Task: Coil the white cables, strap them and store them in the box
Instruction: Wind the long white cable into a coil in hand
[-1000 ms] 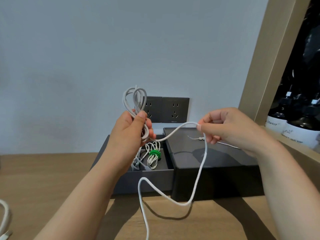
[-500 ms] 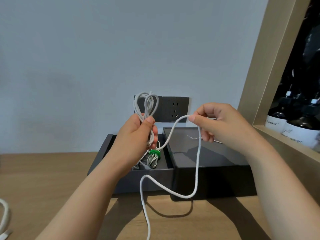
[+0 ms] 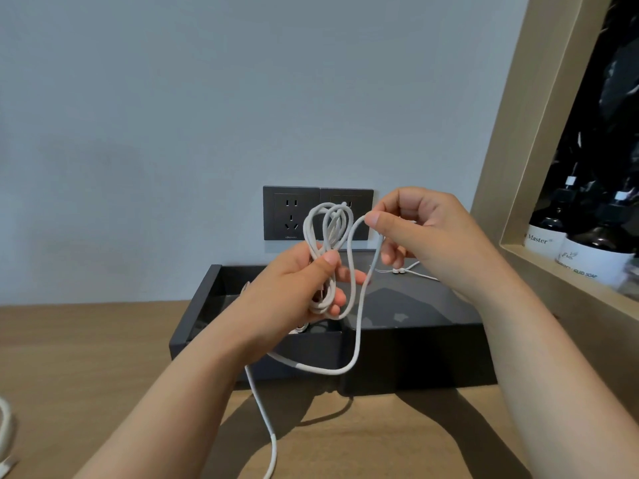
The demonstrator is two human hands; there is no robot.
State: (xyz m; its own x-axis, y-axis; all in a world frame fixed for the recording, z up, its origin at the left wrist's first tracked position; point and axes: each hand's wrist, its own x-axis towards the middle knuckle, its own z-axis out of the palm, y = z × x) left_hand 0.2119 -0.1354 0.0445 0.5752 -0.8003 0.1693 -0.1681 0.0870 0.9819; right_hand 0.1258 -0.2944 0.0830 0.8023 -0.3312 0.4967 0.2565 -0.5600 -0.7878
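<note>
right hand (image 3: 427,236) nearer cable coil (image 3: 334,221), which overlaps sockets (image 3: 290,216).

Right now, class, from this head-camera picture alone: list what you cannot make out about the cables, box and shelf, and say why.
Head view throughout.
1. Inside the box: mostly hidden behind the left hand.
2. Free end of the white cable: runs off the bottom edge.
3. The second cable: cut by the left edge.
4. The bottle labels: blurred, partly cut by the right edge.
</note>
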